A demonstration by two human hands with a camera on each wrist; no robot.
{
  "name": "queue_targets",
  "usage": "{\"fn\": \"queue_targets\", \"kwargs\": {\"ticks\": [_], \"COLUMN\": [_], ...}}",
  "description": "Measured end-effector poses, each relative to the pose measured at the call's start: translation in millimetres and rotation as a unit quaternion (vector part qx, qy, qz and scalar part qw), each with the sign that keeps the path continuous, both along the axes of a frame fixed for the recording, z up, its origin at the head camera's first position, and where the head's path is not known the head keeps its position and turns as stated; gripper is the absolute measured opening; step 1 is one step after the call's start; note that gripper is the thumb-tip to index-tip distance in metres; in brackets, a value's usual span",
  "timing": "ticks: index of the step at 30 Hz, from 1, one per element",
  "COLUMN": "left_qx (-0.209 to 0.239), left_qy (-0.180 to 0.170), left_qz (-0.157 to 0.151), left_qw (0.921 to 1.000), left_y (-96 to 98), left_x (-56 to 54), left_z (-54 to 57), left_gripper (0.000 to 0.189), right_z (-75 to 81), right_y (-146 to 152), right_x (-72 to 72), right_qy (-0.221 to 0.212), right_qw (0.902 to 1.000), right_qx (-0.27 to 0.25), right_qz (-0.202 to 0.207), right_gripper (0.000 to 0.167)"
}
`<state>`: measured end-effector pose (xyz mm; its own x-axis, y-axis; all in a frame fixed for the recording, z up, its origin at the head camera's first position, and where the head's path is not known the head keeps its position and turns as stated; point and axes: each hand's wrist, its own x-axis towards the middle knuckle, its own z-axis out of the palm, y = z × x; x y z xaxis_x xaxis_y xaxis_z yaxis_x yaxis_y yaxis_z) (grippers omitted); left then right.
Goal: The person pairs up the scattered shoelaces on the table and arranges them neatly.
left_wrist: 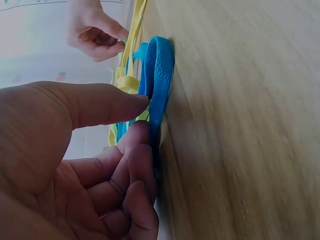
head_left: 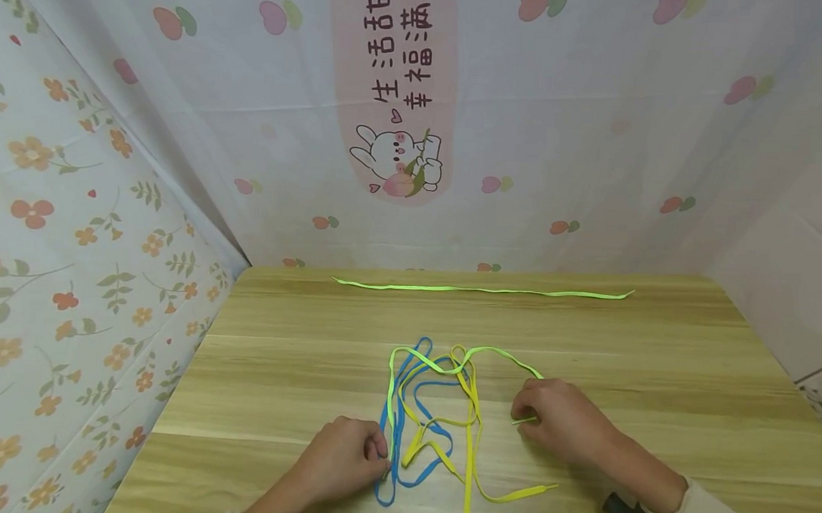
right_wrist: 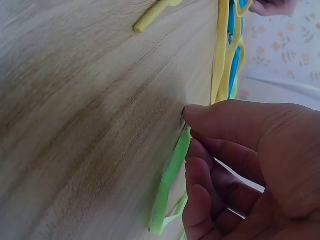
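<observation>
A neon green shoelace (head_left: 493,349) runs in a wavy line over a blue shoelace (head_left: 450,440) and a yellow shoelace (head_left: 468,466), both lying in loose loops on the table. My left hand (head_left: 343,455) pinches one end of the green lace between thumb and forefinger, right beside the blue loop (left_wrist: 161,75). On the other side, my right hand (head_left: 559,421) pinches the green lace near its other end, and a short tip sticks out past the fingers. In the right wrist view the green strip (right_wrist: 170,180) hangs from the pinch down to a bend.
A second neon green shoelace (head_left: 480,289) lies stretched nearly straight along the back of the wooden table (head_left: 286,366). Printed cloth (head_left: 583,130) hangs behind and at the left. A dark object (head_left: 622,507) lies by my right forearm.
</observation>
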<state>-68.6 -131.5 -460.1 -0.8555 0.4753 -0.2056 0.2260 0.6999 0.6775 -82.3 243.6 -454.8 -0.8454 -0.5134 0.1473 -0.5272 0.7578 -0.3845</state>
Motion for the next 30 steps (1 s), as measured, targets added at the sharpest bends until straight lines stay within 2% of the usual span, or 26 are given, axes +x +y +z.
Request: {"fn": "queue_targets", "kwargs": {"ticks": [4,10,15,23,30], "left_qx": [-0.014,-0.058,-0.077,-0.079,-0.074], "left_qy": [0.008,0.063,0.095,0.105,0.108], "left_qz": [0.002,-0.004,-0.013,-0.015,-0.017], "left_qw": [0.9999,0.9963,0.9925,0.9912,0.9912], "left_y": [2.8,9.4,12.5,14.3,13.0], "left_x": [1.7,2.2,2.4,3.4,2.2], "left_z": [0.4,1.1,3.6,5.5,4.1], "left_gripper": [0.022,0.027,0.026,0.022,0.020], "right_z": [-1.5,-0.5,1.3,3.4,3.4], "right_y": [0,-2,-2,-3,-7], "right_x": [-0.6,-0.9,-1.1,-2.3,-4.2], "right_qy": [0.007,0.017,0.013,0.024,0.046], "right_qw": [1.0000,0.9998,0.9998,0.9986,0.9941], "right_qx": [-0.001,-0.001,0.011,0.038,0.088], "right_qz": [0.003,0.007,0.010,0.029,0.044], "right_gripper": [0.026,0.028,0.028,0.026,0.025]}}
